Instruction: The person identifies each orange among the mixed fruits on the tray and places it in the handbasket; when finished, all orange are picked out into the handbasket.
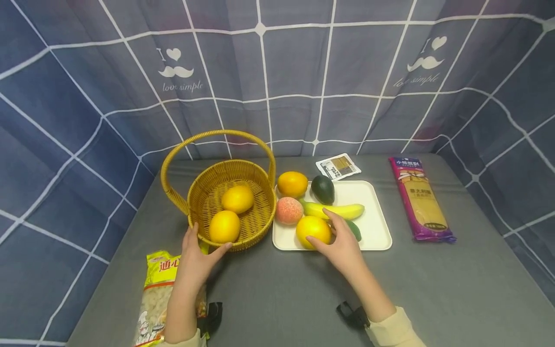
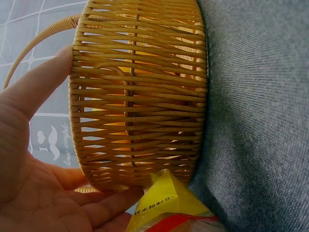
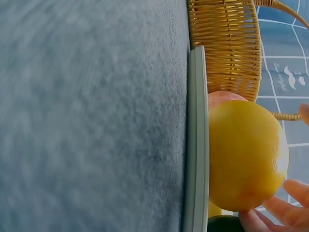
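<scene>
A woven yellow basket (image 1: 256, 212) (image 2: 140, 92) with a hoop handle holds two yellow oranges (image 1: 237, 199). My left hand (image 1: 200, 243) (image 2: 38, 183) rests flat against its near wall, fingers spread and straight. To the right, a white tray (image 1: 373, 226) (image 3: 197, 145) carries another orange (image 1: 292, 184), an avocado (image 1: 323, 189), a peach (image 1: 289, 210), a banana (image 1: 336, 210) and a green fruit half hidden by my hand. My right hand (image 1: 331, 233) (image 3: 285, 212) curls round a yellow orange (image 1: 312, 229) (image 3: 246, 154) at the tray's front left corner.
A bag of macaroni (image 1: 158, 289) (image 2: 166, 208) lies at the front left under my left forearm. A purple spaghetti packet (image 1: 420, 197) lies right of the tray, with a small white packet (image 1: 338, 166) behind it. Blue checked cloth (image 1: 303, 72) walls in the grey table (image 1: 282, 299).
</scene>
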`<state>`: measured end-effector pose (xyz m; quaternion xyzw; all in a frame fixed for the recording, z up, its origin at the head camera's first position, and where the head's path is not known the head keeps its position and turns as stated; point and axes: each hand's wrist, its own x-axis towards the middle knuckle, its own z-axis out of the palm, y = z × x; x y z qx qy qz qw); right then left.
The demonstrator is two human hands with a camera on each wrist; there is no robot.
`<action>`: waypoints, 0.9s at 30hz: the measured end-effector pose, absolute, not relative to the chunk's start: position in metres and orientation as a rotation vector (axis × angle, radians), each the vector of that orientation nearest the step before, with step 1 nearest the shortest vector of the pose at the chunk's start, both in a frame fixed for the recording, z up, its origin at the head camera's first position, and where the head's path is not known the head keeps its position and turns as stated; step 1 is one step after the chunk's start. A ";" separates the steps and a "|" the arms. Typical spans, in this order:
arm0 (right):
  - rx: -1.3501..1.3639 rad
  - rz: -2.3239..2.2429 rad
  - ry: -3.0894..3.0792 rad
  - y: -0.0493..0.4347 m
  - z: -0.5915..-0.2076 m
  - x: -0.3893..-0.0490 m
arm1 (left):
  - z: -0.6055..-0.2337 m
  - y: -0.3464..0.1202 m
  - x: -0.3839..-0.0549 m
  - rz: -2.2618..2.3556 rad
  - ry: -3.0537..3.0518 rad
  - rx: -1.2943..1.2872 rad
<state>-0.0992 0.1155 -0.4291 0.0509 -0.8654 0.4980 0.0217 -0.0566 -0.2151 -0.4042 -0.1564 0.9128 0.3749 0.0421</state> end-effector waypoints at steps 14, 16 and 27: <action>0.209 1.347 -2.797 0.107 -0.445 -0.100 | -0.406 -0.217 -0.055 1.140 2.792 -0.484; 0.206 1.352 -2.795 0.107 -0.448 -0.100 | -0.407 -0.217 -0.056 1.145 2.787 -0.484; 0.180 1.374 -2.751 0.111 -0.450 -0.102 | -0.406 -0.216 -0.057 1.142 2.787 -0.489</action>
